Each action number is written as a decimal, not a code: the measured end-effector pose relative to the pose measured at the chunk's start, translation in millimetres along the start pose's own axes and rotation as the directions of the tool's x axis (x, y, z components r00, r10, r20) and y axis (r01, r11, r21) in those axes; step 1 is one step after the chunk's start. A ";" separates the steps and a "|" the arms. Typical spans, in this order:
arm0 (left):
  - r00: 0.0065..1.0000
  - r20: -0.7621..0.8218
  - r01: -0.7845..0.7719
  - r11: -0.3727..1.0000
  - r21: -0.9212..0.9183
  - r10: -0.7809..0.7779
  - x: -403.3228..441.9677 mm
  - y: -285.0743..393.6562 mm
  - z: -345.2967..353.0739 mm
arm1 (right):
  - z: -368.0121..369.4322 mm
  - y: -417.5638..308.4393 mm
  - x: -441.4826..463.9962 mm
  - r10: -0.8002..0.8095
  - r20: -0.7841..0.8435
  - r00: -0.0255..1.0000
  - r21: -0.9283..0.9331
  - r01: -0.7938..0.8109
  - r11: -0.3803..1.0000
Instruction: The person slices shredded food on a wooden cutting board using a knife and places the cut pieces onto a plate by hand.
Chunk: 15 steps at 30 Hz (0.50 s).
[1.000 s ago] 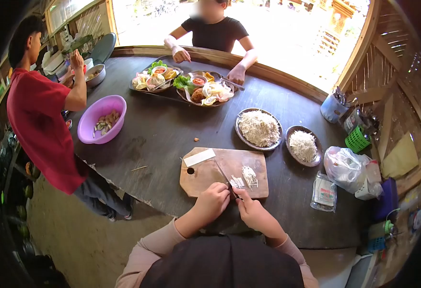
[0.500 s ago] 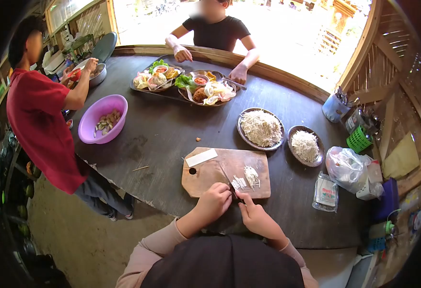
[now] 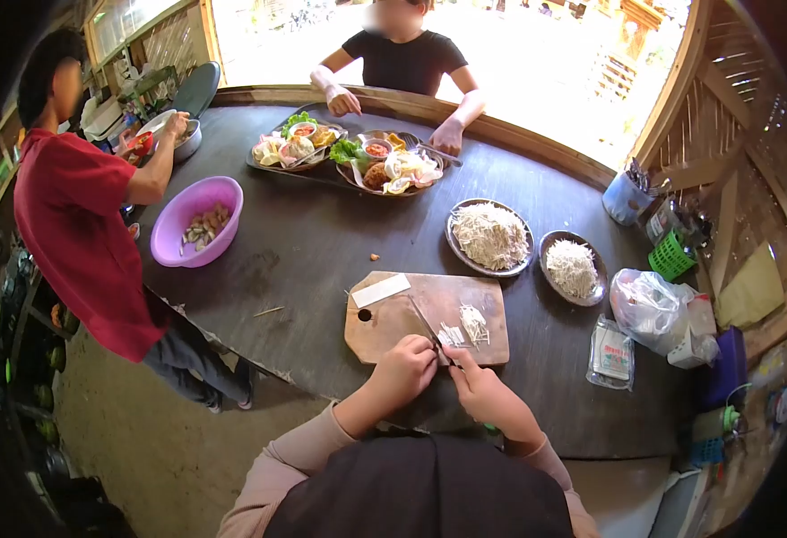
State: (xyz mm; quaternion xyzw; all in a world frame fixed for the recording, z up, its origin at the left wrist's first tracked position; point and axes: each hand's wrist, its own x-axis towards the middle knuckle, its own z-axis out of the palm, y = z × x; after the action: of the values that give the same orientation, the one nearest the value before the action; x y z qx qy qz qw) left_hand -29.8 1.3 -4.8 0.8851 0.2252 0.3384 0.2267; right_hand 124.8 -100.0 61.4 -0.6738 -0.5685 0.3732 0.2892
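Knife [image 3: 424, 317] grasped by the handle in the right hand [image 3: 492, 394], blade angled up and leftward over the cutting board [image 3: 371, 342]. Left hand [image 3: 404, 369] curled at the board's near edge, fingertips close against the blade; cannot tell what, if anything, it grips.

On the board: white strips [image 3: 475, 325] piled right of the blade, shorter white pieces [image 3: 451, 334] just beside them, pale flat slab [image 3: 381, 289] at the far left corner, above the hole.

Table [image 3: 313, 242]: dark, worn, scuffed, its left edge ragged. Crumb [image 3: 375, 257] beyond the board, thin stick [image 3: 268, 311] to the left. Purple bowl [image 3: 168, 211] farther left, pale chunks inside. Two plates of white shreds beyond and to the right, the large plate [image 3: 459, 255] and small plate [image 3: 598, 287] near each other. Plastic bag [image 3: 646, 303] and clear packet [image 3: 610, 354] at right.

Room: woven wall [image 3: 752, 108] at right, wide bright opening over a wooden ledge [image 3: 537, 134], bare-looking floor [image 3: 134, 430]. Person in black [image 3: 402, 63] across the ledge, two food platters before them.

Against one second earlier: person in red [image 3: 80, 215] had both hands raised; now a red dish [image 3: 141, 143] held lower, other hand at the metal bowl [image 3: 187, 143]. Knife grip unchanged.
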 end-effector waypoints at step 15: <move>1.000 -0.003 -0.023 0.999 -0.027 0.023 1.8 -1.4 -2.5 | 14.3 20.0 -2.8 -0.130 -0.078 0.989 0.016 0.131 0.991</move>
State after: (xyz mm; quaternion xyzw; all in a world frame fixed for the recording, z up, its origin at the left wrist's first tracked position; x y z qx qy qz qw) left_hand -30.7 4.0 -3.0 0.8839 0.2108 0.3453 0.2347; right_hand 123.7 -107.0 37.6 -0.6457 -0.5959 0.3336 0.3417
